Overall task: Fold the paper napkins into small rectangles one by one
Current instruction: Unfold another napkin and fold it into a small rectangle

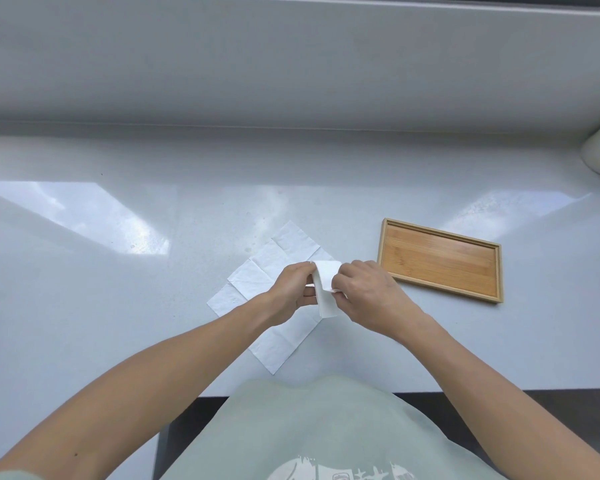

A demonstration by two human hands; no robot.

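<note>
I am pinching one folded napkin (326, 289) between both hands, left hand (293, 294) and right hand (368, 294), over unfolded napkins (274, 265) on the table (118, 271), one wooden tray (440, 259) lying bare.

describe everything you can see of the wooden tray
The wooden tray is a shallow rectangle of light wood that looks like bamboo, with a paler raised rim framing a darker orange-brown floor whose grain runs along its length. It lies flat on the white table, turned at a slant to the table edge, to the right of the hands and the napkins. Nothing lies in it and nothing touches it; the right hand is close to its near left corner but apart from it.
</note>
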